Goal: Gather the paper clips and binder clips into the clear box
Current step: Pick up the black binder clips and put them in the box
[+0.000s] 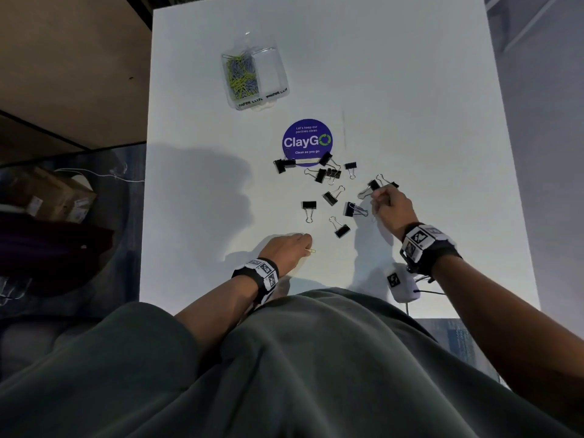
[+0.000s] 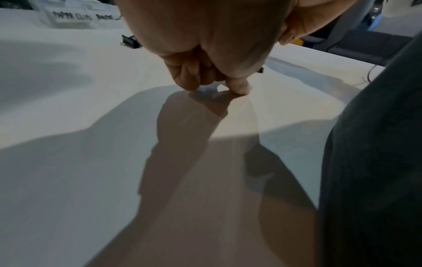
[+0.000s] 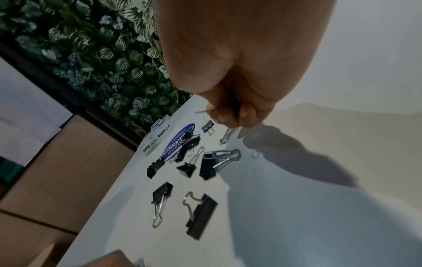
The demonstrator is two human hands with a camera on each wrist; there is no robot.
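The clear box [image 1: 254, 74] stands at the far middle of the white table [image 1: 410, 90]; its left compartment holds yellow and blue paper clips, its right one looks empty. Several black binder clips [image 1: 330, 197] lie scattered between the box and me, also seen as binder clips [image 3: 207, 166] in the right wrist view. My left hand [image 1: 303, 245] is low at the near edge, fingertips [image 2: 237, 88] on the table, pinching a yellow paper clip [image 1: 310, 250]. My right hand [image 1: 377, 199] curls round a binder clip [image 3: 228, 135] whose wire handles stick out below the fingers. A small paper clip [image 3: 255, 154] lies beside it.
A round purple ClayGo sticker [image 1: 307, 142] lies under the farthest clips. A white device [image 1: 401, 282] with a cable sits at the near right edge. Cardboard boxes [image 1: 53, 197] stand on the floor to the left. A leafy wall [image 3: 91, 54] is behind the table.
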